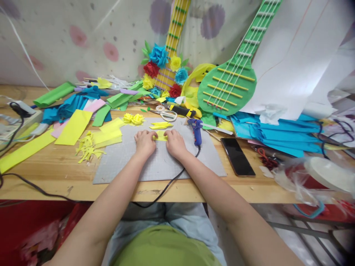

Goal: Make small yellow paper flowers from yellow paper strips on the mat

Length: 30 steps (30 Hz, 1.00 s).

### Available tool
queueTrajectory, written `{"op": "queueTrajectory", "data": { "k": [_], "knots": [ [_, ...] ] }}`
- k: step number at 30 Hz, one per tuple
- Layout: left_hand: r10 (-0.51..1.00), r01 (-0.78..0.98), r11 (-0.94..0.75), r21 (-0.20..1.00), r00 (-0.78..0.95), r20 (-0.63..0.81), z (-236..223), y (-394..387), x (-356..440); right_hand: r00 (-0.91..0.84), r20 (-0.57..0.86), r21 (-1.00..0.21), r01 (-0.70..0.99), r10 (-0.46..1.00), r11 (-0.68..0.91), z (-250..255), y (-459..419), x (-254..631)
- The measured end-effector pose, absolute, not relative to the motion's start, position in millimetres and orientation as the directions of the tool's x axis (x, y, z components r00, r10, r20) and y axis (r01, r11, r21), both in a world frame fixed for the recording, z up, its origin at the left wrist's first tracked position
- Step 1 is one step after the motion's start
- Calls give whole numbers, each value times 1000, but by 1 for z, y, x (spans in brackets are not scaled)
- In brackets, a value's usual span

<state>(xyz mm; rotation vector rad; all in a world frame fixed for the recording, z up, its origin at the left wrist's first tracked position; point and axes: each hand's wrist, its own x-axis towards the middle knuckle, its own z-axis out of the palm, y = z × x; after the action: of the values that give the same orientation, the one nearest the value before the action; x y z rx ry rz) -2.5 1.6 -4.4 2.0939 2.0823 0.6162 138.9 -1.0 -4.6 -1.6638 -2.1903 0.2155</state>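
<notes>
A small strip of yellow crepe paper (161, 136) lies low over the grey mat (130, 166), between my two hands. Its left end is pinched by my left hand (145, 143), fingers curled in. My right hand (175, 144) grips the other end in the same way. Just beyond the strip lie cut yellow paper pieces (161, 125). Farther left are yellow paper flowers (133, 119). A blue hot glue gun (196, 132) rests on the mat to the right of my right hand, its cord running under my right forearm.
Yellow sheets (108, 137) and paper scraps (90, 147) lie left of the mat. Scissors (168, 115) are behind it, a phone (237, 156) to the right. A green paper instrument (227, 87) and a yellow flowered one (163, 78) lean at the back. Blue crepe paper (274, 135) is piled at right.
</notes>
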Motion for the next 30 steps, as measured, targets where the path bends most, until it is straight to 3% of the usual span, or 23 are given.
{"op": "queueTrajectory", "data": {
  "k": [4, 9, 13, 18, 23, 30],
  "knots": [
    [978, 906, -84, 416, -6, 210, -3, 2, -6, -199, 218, -415, 867, 955, 275, -5, 0, 139],
    [958, 854, -69, 515, -86, 272, -6, 7, -11, -135, 277, -647, 705, 951, 289, -7, 7, 146],
    [973, 825, -81, 559, -56, 224, -7, 21, -13, -47, 257, -769, 596, 965, 234, -9, 14, 154],
    [992, 873, -128, 471, 116, 55, 8, 44, -6, 28, 229, -804, 569, 973, 173, -11, 20, 159],
    [975, 927, -109, 358, 169, -142, 28, 53, 6, 40, 221, -814, 558, 974, 162, -11, 21, 159],
    [961, 935, -128, 330, 199, -192, 33, 44, 10, 31, 207, -794, 589, 978, 149, -10, 20, 160]
  ]
}}
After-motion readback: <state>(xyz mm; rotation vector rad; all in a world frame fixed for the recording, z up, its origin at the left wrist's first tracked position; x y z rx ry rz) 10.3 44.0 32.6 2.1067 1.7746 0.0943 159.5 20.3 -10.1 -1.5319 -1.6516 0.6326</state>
